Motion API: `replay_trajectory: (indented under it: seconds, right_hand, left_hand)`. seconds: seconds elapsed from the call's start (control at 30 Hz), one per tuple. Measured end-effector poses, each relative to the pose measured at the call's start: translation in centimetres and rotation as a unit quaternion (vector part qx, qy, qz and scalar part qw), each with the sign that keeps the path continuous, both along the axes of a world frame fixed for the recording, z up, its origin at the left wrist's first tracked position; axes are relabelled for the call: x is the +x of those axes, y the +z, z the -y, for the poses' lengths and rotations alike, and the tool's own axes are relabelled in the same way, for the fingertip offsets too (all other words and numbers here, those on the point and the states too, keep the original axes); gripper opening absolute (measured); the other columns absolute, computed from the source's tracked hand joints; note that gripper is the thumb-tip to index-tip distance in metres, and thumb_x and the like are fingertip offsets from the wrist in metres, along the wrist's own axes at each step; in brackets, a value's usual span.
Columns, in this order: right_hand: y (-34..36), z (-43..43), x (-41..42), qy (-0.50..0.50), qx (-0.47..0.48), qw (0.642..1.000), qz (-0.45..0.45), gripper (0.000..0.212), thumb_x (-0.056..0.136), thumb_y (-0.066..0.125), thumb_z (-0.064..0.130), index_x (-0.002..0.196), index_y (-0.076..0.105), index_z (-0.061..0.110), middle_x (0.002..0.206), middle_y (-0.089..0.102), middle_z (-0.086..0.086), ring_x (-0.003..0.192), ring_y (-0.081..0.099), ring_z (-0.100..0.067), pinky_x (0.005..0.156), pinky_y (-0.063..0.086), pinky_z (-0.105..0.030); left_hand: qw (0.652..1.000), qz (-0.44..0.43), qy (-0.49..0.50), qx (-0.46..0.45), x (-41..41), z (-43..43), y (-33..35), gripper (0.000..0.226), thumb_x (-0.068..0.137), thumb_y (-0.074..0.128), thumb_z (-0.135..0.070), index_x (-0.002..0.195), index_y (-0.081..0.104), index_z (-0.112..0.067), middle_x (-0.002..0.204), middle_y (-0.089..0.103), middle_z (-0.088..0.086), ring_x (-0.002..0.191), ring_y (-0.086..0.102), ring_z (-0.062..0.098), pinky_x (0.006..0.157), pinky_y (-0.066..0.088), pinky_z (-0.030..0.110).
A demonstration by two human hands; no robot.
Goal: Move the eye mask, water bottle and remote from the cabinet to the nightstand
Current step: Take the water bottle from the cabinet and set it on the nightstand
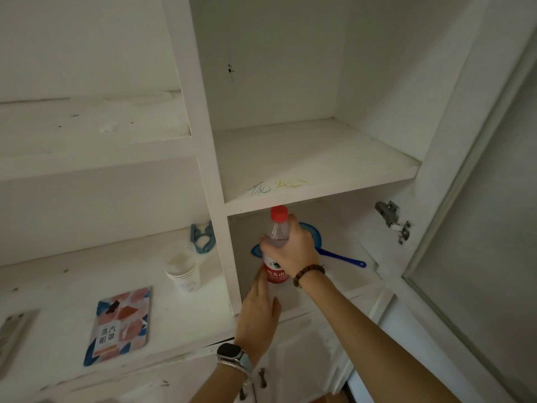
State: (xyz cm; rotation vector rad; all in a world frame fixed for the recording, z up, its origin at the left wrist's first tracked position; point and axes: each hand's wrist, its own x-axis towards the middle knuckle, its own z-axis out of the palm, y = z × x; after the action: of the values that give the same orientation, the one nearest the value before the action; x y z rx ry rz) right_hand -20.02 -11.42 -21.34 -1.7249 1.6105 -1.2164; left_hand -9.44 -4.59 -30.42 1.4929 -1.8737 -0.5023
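Observation:
A clear water bottle point(277, 228) with a red cap and red label stands upright in the lower right cabinet compartment. My right hand point(293, 248) is wrapped around its upper body. My left hand point(257, 312) reaches in below, fingertips touching the bottle's red label. The eye mask packet point(119, 325), flat and patterned in pink and blue, lies on the open shelf to the left. A grey remote point(11, 330) lies at the far left edge of that shelf, partly cut off by the frame.
A blue fly swatter point(343, 257) lies behind the bottle. Stacked paper cups point(183, 274) and a blue folded hanger point(202, 235) sit on the left shelf. The cabinet door point(476, 199) stands open on the right, its hinge point(392, 219) showing. Lower cabinet doors with handles point(263, 378) are below.

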Motion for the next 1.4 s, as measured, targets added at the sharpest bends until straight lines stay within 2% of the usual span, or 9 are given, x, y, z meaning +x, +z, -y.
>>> replay_trajectory:
  seconds: [0.3, 0.43, 0.6, 0.67, 0.77, 0.9, 1.13, 1.23, 1.4]
  right_hand:
    - [1.1, -7.1, -2.1, 0.039, -0.055, 0.998, 0.002, 0.050, 0.067, 0.073, 0.054, 0.106, 0.055, 0.028, 0.092, 0.065, 0.007, 0.087, 0.064, -0.012, 0.074, 0.059, -0.032]
    - [1.1, -11.8, -2.1, 0.085, -0.057, 0.995, 0.000, 0.045, 0.072, 0.076, 0.047, 0.105, 0.055, 0.026, 0.091, 0.061, 0.011, 0.085, 0.061, -0.010, 0.070, 0.051, -0.020]
    - [0.0, -18.1, -2.2, 0.142, -0.049, 0.989, 0.005, 0.045, 0.072, 0.076, 0.044, 0.107, 0.053, 0.030, 0.087, 0.063, 0.010, 0.078, 0.062, -0.007, 0.067, 0.052, -0.017]
    - [-0.6, -20.4, -1.7, 0.165, -0.042, 0.985, 0.008, 0.044, 0.072, 0.077, 0.042, 0.107, 0.053, 0.028, 0.086, 0.063, 0.009, 0.076, 0.061, -0.006, 0.065, 0.050, -0.014]
    - [-1.6, -23.4, -0.2, 0.202, -0.024, 0.979, 0.008, 0.042, 0.071, 0.077, 0.040, 0.103, 0.054, 0.025, 0.086, 0.066, 0.007, 0.077, 0.064, -0.009, 0.067, 0.055, -0.021]
    - [-2.8, -27.1, 3.2, 0.261, -0.007, 0.965, -0.008, 0.043, 0.068, 0.074, 0.045, 0.099, 0.054, 0.023, 0.085, 0.068, 0.006, 0.078, 0.066, -0.011, 0.071, 0.058, -0.029]
    - [-3.9, -34.3, 11.5, 0.387, -0.003, 0.922, -0.027, 0.049, 0.067, 0.071, 0.052, 0.102, 0.053, 0.022, 0.087, 0.067, 0.005, 0.081, 0.066, -0.011, 0.073, 0.059, -0.032]
    - [-3.9, -37.9, 15.4, 0.444, 0.000, 0.895, -0.028, 0.052, 0.067, 0.070, 0.054, 0.106, 0.052, 0.024, 0.090, 0.067, 0.004, 0.084, 0.066, -0.012, 0.075, 0.059, -0.033]
    - [-3.5, -45.3, 22.0, 0.514, 0.002, 0.857, -0.042, 0.048, 0.067, 0.071, 0.053, 0.102, 0.051, 0.027, 0.085, 0.066, 0.008, 0.078, 0.066, -0.010, 0.073, 0.060, -0.033]
  left_hand:
    - [0.997, 0.068, -0.001, -0.030, 0.4, -8.3, 0.3, 0.058, 0.098, 0.043, -0.027, 0.148, 0.015, -0.021, 0.154, 0.027, 0.001, 0.140, 0.026, 0.013, 0.110, 0.015, 0.018]
    - [0.998, 0.054, 0.024, -0.022, -0.1, -13.4, 0.0, 0.058, 0.097, 0.043, -0.026, 0.149, 0.016, -0.021, 0.153, 0.028, 0.001, 0.139, 0.027, 0.013, 0.111, 0.016, 0.019]
    - [0.998, 0.050, 0.042, -0.013, -0.6, -21.1, -1.3, 0.056, 0.098, 0.041, -0.028, 0.149, 0.016, -0.023, 0.149, 0.035, 0.002, 0.130, 0.040, 0.014, 0.111, 0.033, 0.028]
    - [0.996, 0.063, 0.061, -0.013, -0.4, -24.2, -2.0, 0.057, 0.099, 0.039, -0.030, 0.149, 0.015, -0.022, 0.151, 0.033, 0.002, 0.134, 0.035, 0.014, 0.113, 0.031, 0.031]
    - [0.993, 0.048, 0.104, 0.019, 0.1, -28.4, -2.7, 0.055, 0.100, 0.036, -0.033, 0.149, 0.014, -0.023, 0.153, 0.028, -0.001, 0.138, 0.028, 0.012, 0.114, 0.019, 0.023]
    - [0.985, 0.056, 0.156, 0.040, 1.9, -33.5, -3.6, 0.055, 0.100, 0.035, -0.034, 0.149, 0.013, -0.022, 0.152, 0.030, 0.000, 0.136, 0.030, 0.013, 0.114, 0.022, 0.025]
    - [0.958, 0.078, 0.267, 0.073, 6.6, -43.1, -4.3, 0.057, 0.100, 0.031, -0.036, 0.151, 0.011, -0.018, 0.153, 0.026, 0.000, 0.137, 0.026, 0.014, 0.113, 0.014, 0.021]
    - [0.941, 0.084, 0.317, 0.079, 8.9, -47.2, -4.2, 0.057, 0.100, 0.034, -0.030, 0.151, 0.010, -0.018, 0.152, 0.029, 0.002, 0.136, 0.029, 0.015, 0.115, 0.023, 0.030]
    - [0.909, 0.078, 0.400, 0.086, 12.1, -54.9, -3.8, 0.056, 0.102, 0.031, -0.029, 0.151, 0.008, -0.015, 0.154, 0.025, 0.002, 0.138, 0.026, 0.015, 0.112, 0.015, 0.021]
